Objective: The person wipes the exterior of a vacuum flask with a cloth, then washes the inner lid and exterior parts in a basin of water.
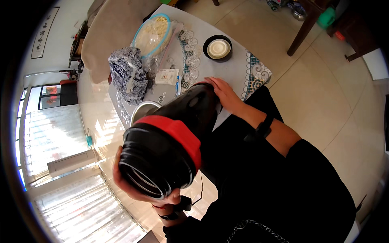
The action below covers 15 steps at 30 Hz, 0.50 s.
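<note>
Big black flask with a red band (170,141), tipped on its side and held up at both ends

Left hand (135,188) cups the open mouth, fingers wrapped under the rim; right hand (225,94) lies flat on the base by the table (231,69). Looks like mid-tilt to me; next calls for steady grip at both ends.

This is a home's living and dining room. A lace-patterned cloth covers the desk (227,40), beside a cushioned chair (109,28). Glossy floor tiles (324,93), a framed scroll (43,32) and sunlit windows (52,133) surround it.

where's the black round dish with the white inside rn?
In the head view, the black round dish sits on the table toward its far right, beyond the right hand and right of the clear bag of pale food.
</note>
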Available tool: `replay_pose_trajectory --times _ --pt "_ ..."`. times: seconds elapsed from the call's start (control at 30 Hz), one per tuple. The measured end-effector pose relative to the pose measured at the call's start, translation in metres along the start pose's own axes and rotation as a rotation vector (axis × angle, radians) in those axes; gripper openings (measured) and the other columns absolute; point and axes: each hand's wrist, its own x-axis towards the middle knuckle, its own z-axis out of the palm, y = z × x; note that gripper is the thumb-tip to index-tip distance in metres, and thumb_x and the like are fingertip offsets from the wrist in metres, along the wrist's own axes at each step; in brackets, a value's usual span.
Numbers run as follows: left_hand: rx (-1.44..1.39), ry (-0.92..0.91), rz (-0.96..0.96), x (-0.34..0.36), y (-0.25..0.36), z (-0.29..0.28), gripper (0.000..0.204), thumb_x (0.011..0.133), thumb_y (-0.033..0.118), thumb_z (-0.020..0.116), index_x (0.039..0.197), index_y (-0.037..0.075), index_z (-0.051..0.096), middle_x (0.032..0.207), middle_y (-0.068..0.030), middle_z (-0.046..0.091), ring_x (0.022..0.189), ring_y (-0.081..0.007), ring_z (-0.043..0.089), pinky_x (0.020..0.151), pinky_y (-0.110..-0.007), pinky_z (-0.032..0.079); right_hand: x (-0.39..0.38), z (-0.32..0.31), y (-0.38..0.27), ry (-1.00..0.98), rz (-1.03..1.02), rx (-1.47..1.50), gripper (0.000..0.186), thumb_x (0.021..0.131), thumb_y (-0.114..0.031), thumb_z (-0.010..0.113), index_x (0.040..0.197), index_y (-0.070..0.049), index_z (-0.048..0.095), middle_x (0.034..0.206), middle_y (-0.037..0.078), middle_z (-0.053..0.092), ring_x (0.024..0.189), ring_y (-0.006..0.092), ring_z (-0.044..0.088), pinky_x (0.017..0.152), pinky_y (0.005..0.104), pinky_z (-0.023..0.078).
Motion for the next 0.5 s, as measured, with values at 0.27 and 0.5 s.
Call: replay_pose_trajectory --times 0.27,0.5 --pt "-0.018 -0.024 -0.075 0.028 -0.008 -0.005 0.107 0.059 0.062 0.074 0.135 -0.003 0.035 0.128 -0.0186 0.046 0.119 -0.0305 0.047 0.101 -0.042 0.036 -0.023 0.033 -0.059 0.263 -0.002 0.230 0.045 0.091 -0.005 0.040 0.135 0.005 0.036 0.127 0.021 0.046 0.116 0.0377 0.044 0.101 0.0379 0.033" --pt "-0.081 -0.044 -0.085 0.050 -0.005 0.019 0.088 0.067 0.042 0.080 0.130 -0.005 0.041 0.124 -0.0162 0.050 0.114 -0.0256 0.050 0.099 -0.037 0.039 -0.021 0.047 -0.025 0.232 0.369 0.353 0.048 0.094 -0.006 0.033 0.141 0.000 0.026 0.129 0.018 0.045 0.121 0.0314 0.041 0.101 0.0373 0.033"
